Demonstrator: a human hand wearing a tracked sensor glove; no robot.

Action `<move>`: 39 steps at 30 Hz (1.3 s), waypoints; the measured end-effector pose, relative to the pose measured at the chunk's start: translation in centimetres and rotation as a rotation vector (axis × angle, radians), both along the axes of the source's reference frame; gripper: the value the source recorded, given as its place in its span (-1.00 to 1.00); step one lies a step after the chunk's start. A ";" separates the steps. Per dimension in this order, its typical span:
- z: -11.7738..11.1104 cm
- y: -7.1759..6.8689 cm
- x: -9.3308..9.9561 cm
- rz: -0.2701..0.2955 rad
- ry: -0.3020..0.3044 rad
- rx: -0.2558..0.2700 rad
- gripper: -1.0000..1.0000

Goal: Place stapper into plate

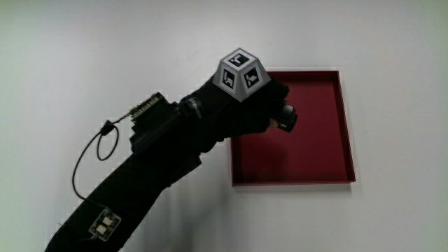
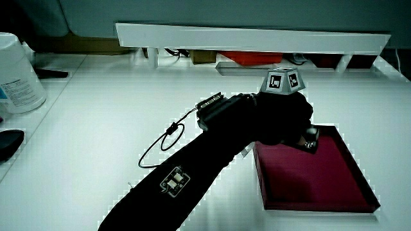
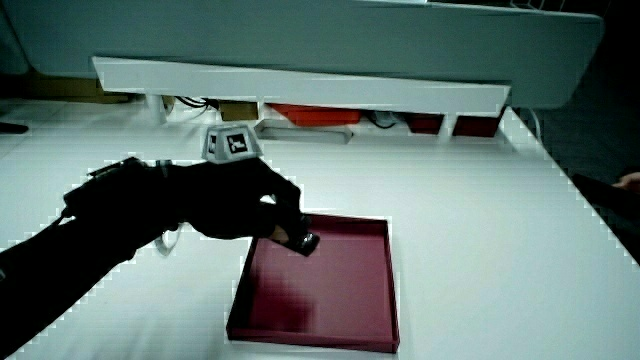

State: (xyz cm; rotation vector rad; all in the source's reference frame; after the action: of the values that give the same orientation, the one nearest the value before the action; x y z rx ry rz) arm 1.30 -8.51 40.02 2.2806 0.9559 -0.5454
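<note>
A dark red square plate (image 1: 315, 154) (image 2: 321, 183) (image 3: 340, 290) with a low rim lies on the white table. The black gloved hand (image 1: 269, 112) (image 2: 292, 128) (image 3: 275, 225), with a patterned cube (image 1: 241, 73) on its back, hovers over the plate's edge. Its fingers are curled around a small dark stapler (image 1: 285, 117) (image 2: 311, 137) (image 3: 304, 241), which sticks out above the plate's inside. Most of the stapler is hidden by the fingers.
A low white partition (image 2: 257, 38) (image 3: 300, 90) runs along the table's edge farthest from the person. In a side view a white tub (image 2: 18, 74) and a dark object (image 2: 9, 144) stand near the table's edge. A thin cable loop (image 1: 94, 150) hangs off the forearm.
</note>
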 end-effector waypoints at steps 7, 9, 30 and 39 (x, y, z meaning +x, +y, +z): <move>2.4 0.9 1.3 0.025 -0.043 -0.049 0.00; 3.3 1.1 1.7 0.041 -0.052 -0.053 0.00; 7.3 2.1 3.1 0.072 -0.154 -0.185 0.00; 7.3 2.5 2.9 0.075 -0.153 -0.152 -0.53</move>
State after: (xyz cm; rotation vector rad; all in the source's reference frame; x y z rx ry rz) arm 4.19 -5.99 47.28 2.1092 0.8893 -0.3912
